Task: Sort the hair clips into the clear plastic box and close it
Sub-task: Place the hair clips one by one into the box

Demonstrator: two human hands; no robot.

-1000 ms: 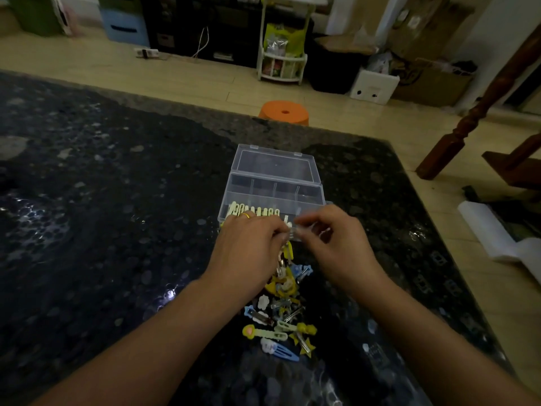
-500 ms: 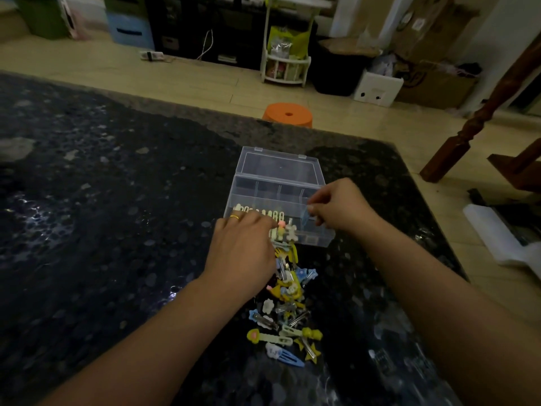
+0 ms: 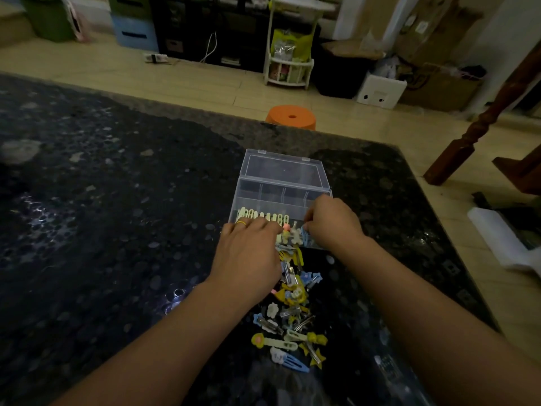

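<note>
The clear plastic box (image 3: pixel 281 200) stands open on the dark stone table (image 3: pixel 117 230), its lid (image 3: pixel 282 171) tilted back. A row of pale hair clips (image 3: pixel 263 216) fills the front left compartment. My left hand (image 3: pixel 248 256), with a gold ring, lies over the box's near edge with its fingers curled down onto clips; the fingertips are hidden. At the front right corner of the box, my right hand (image 3: pixel 330 224) pinches a blue hair clip (image 3: pixel 306 235). A pile of loose coloured clips (image 3: pixel 292 315) lies on the table between my forearms.
The table's far edge and right edge run close behind and beside the box. An orange stool (image 3: pixel 291 117) stands on the floor beyond the far edge. On the floor to the right are a wooden post (image 3: pixel 480 124) and a white roll (image 3: pixel 503 241).
My right hand left my left hand, went to the back right of the box, then came down to the front right corner. My left hand stayed at the box's near edge.
</note>
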